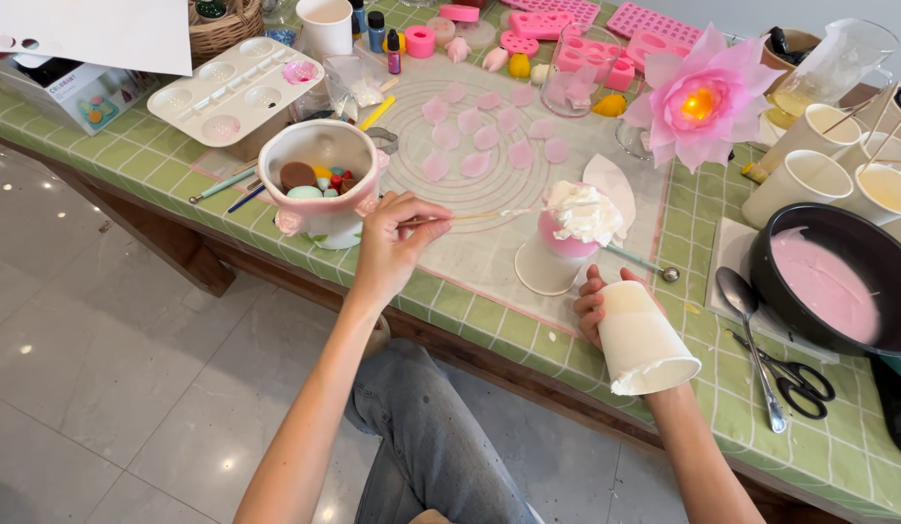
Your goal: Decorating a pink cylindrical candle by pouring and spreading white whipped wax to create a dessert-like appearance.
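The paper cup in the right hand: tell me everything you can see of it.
The paper cup is plain white, tapered, apparently paper. It is tipped well over, its open mouth pointing down and toward the camera, its base up inside the right hand. The fingers wrap the narrow end. It hangs over the near edge of the green checked table, touching nothing else. Its inside cannot be seen.

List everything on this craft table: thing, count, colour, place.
candle: 1, pink with white topping, mat centre
stick: 1, wooden, left hand to topping
petals: about ten, pink, on mat
flower: 1, pink, lit, right rear
bowl: 1, white-pink, left of mat
pan: 1, black, pink liquid, right
spoon: 1, metal, beside pan
scissors: 1, black, right front
palette: 1, white, left rear
cup: 1, white, tilted in right hand
left hand: holds stick
right hand: holds cup
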